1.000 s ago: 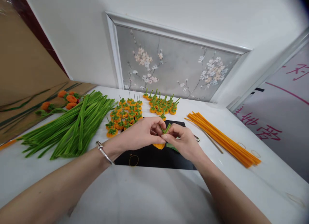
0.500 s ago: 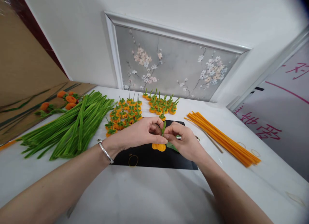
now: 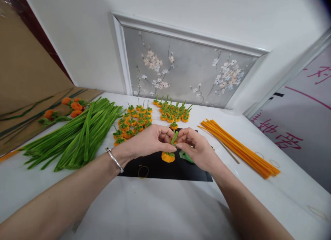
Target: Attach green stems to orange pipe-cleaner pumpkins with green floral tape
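Over the black mat [image 3: 165, 171] hangs a small orange pumpkin [image 3: 168, 157] made of fuzzy chenille stems, with green at its top. A short green chenille stem [image 3: 174, 137] slants up from it between my fingertips. My left hand [image 3: 152, 140], thumb and fingers pinched, grips the pumpkin by its green top. Closed in a pinch from the other side, my right hand [image 3: 198, 147] touches the base of the green stem. The fingers partly hide where the stem joins. Behind my right hand a green object [image 3: 186, 156], perhaps a tape roll, is partly covered.
Finished-looking pumpkins [image 3: 129, 124] stand in rows behind my left hand, with another group [image 3: 170, 112] farther back. Green chenille stems [image 3: 82, 136] lie in a pile at left, orange ones [image 3: 238, 147] at right. A rubber band [image 3: 143, 171] rests on the mat.
The pumpkin has turned a little, so its green top now shows above the orange. The green stem tilts more to the right, and my right fingertips have shifted slightly.
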The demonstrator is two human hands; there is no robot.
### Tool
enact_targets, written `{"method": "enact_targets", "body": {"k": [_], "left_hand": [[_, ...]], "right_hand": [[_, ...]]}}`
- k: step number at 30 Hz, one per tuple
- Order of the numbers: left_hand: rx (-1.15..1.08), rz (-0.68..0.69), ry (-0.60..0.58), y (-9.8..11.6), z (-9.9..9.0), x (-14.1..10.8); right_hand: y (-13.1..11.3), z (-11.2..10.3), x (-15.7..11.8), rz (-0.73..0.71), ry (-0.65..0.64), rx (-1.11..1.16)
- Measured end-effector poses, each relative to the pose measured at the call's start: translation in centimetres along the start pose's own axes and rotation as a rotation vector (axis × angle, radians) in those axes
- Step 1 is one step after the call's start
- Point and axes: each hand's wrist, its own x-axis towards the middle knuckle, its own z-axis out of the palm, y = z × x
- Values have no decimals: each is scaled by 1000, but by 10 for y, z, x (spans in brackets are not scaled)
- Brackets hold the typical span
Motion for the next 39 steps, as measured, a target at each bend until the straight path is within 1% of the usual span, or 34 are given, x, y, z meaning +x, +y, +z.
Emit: {"method": "enact_targets", "body": {"k": [6,9,12,16,22,26,32,36,39], "left_hand": [[-50,63,-48,-4,3,3],[-12,52,-12,-4,4,4],[-28,26,11,-5,4,5],[-67,25,18,-9,1,7],[-39,27,57,-14,-2,7],[0,18,58,-10,1,7],[104,41,80,-7,4,6],[142,39,59,-7,5,6],[118,36,42,-8,5,6]], "right_hand": [[0,1,0,-5,50,-58],[-1,1,0,-21,65,-105],[-1,1,0,-35,81,-136],[0,1,1,-39,111,-129],[-1,0,1,-46,128,-118],[0,-1,1,-50,123,-134],[2,0,1,-80,92,-184],[3,-1,1,-138,41,-244],[4,-1,1,-142,55,-237]]}}
